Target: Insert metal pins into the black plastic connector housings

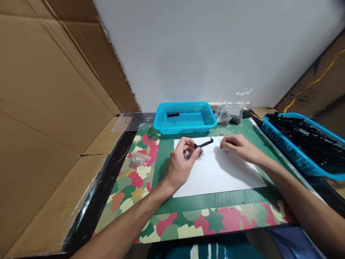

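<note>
Between the thumb and fingers of my left hand is a narrow black plastic part, its hooked end pointing up and right. Just behind that hand lies a pile of small metal pieces on a white sheet. My right hand is over the sheet's right side, fingers pinched together and pointing down at a few tiny metal pieces. Whether something sits in that pinch is too small to make out.
A blue basket with a black part in it stands at the back. Clear bags of small pieces sit beside it. Another blue basket, full of black parts, is at right. Cardboard walls the left; a small plastic bag lies nearer.
</note>
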The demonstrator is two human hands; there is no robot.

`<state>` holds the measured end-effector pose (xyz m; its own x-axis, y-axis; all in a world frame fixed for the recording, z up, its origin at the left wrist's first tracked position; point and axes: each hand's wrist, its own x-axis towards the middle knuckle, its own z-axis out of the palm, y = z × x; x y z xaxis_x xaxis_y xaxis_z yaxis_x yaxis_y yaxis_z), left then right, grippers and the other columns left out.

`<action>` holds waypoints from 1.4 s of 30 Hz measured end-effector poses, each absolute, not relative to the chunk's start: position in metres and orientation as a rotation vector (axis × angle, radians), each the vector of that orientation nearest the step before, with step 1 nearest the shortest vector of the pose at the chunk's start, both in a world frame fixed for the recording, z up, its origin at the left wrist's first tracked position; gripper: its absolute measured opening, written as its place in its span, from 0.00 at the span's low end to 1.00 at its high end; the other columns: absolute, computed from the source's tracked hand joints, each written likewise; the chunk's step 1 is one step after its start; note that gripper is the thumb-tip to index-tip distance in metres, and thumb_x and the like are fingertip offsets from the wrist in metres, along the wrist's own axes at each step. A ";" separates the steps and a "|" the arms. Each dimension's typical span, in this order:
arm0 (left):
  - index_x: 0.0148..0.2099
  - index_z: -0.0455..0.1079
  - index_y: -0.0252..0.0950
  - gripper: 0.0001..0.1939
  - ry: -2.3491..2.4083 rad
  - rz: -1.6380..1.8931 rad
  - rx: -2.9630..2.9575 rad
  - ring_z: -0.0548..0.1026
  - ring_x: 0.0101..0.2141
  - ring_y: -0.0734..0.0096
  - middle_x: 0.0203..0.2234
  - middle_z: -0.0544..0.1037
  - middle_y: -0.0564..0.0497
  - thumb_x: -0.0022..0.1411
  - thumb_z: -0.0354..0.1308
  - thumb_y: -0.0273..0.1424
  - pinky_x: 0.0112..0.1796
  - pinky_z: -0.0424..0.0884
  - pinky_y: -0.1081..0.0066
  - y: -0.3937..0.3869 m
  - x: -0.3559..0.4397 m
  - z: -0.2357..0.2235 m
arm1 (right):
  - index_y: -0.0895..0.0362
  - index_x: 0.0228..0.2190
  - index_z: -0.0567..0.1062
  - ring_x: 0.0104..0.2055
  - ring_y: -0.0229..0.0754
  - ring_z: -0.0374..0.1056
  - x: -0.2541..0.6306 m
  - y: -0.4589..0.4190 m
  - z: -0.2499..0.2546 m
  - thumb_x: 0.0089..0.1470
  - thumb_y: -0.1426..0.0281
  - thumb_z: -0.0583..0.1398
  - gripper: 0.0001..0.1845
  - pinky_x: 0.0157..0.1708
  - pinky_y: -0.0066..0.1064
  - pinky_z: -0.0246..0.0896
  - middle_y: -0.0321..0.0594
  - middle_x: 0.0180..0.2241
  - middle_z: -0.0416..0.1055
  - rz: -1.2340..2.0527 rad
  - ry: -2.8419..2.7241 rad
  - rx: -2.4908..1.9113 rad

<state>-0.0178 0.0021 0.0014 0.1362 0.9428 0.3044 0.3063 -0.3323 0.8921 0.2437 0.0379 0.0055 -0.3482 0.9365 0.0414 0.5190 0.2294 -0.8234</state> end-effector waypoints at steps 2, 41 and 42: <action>0.46 0.65 0.39 0.10 1.201 1.199 1.677 0.74 0.32 0.72 0.32 0.78 0.53 0.70 0.61 0.38 0.34 0.67 0.71 0.004 -0.019 0.000 | 0.58 0.32 0.80 0.25 0.37 0.53 0.242 0.036 0.007 0.60 0.64 0.61 0.12 0.27 0.31 0.46 0.32 0.22 0.61 0.844 -2.119 -1.391; 0.48 0.81 0.37 0.11 1.036 0.862 2.346 0.77 0.39 0.63 0.36 0.84 0.51 0.63 0.70 0.26 0.45 0.71 0.62 -0.003 -0.020 -0.016 | 0.60 0.23 0.80 0.22 0.34 0.54 0.218 0.033 0.000 0.45 0.69 0.62 0.08 0.22 0.29 0.47 0.34 0.17 0.64 0.981 -1.949 -1.501; 0.48 0.81 0.37 0.11 1.026 0.854 2.351 0.77 0.39 0.63 0.36 0.84 0.51 0.63 0.70 0.26 0.45 0.71 0.62 -0.003 -0.020 -0.017 | 0.60 0.23 0.80 0.22 0.34 0.55 0.217 0.032 0.001 0.45 0.69 0.62 0.07 0.22 0.29 0.48 0.34 0.17 0.65 0.968 -1.945 -1.513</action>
<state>-0.0197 -0.0028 -0.0167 0.5357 0.7627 0.3624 0.4948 -0.6313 0.5972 0.2169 0.0320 0.0005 -0.2661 0.9629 -0.0445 0.6163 0.1344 -0.7760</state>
